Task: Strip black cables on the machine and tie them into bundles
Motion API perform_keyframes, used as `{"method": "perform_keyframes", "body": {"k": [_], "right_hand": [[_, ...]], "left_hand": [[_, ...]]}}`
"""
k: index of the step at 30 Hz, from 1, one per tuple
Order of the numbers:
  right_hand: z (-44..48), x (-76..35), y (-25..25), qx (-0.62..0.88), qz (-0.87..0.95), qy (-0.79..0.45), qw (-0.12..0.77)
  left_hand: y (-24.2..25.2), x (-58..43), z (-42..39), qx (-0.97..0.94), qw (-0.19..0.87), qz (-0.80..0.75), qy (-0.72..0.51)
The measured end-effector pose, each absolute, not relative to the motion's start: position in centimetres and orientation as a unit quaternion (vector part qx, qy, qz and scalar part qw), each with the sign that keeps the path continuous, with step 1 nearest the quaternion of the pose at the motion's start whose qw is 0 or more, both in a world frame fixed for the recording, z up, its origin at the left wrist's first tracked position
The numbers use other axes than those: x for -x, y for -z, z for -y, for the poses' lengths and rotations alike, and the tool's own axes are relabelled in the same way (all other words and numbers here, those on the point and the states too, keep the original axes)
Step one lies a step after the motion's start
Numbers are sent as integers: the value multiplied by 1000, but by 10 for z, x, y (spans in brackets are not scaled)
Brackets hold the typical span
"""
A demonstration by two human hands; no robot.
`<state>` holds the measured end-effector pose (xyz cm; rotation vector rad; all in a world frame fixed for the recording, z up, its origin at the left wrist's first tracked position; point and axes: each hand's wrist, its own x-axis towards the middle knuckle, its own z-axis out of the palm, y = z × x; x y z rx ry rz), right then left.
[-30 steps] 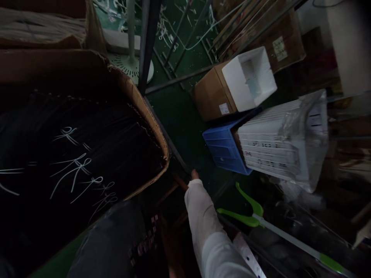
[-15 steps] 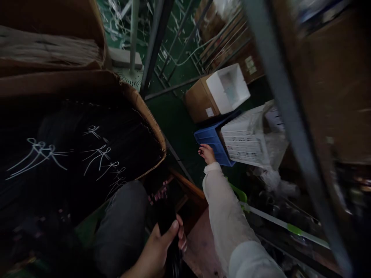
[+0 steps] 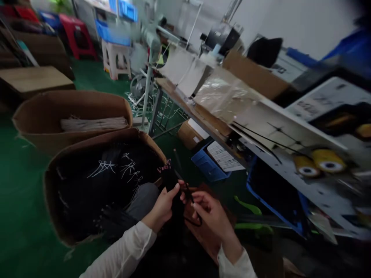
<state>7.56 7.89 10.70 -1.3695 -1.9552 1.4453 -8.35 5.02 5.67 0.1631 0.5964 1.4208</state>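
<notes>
My left hand (image 3: pixel 164 205) is closed round a bundle of black cables (image 3: pixel 168 178) with small pinkish ends pointing up and away from me. Just right of it, my right hand (image 3: pixel 213 211) pinches a single black cable (image 3: pixel 190 194) between thumb and fingers. That cable runs up past the bundle, and its lower part curves below the fingers. At my left stands a carton (image 3: pixel 55 222) full of black cable bundles (image 3: pixel 87 193), several tied with white ties (image 3: pixel 104 166). My grey-clad knee (image 3: pixel 146 197) touches the near side of that carton.
Behind it, another carton (image 3: pixel 37 116) holds white strands (image 3: pixel 94 123). A blue crate (image 3: pixel 207 162) sits on the green floor below a workbench (image 3: pixel 203 116) that slants along my right. Tape rolls (image 3: pixel 327 160) lie on the shelf. Stools (image 3: pixel 116 58) stand farther back.
My right hand has drawn back from near the blue crate to beside my left hand, where a black cable now shows in it. The camera view has tilted up, revealing the workbench.
</notes>
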Motion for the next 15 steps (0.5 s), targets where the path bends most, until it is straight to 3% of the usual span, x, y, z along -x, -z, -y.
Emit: {"method": "perform_keyframes", "body": {"k": [7,15], "right_hand": [[0,-117,-112,482,643,-543,243],[42,-149,-121,436,655,-547,286]], "left_hand": [[-108,59,-16,-179,685,-293,-642],[-135,32,11,-301,657,-351,-595]]}}
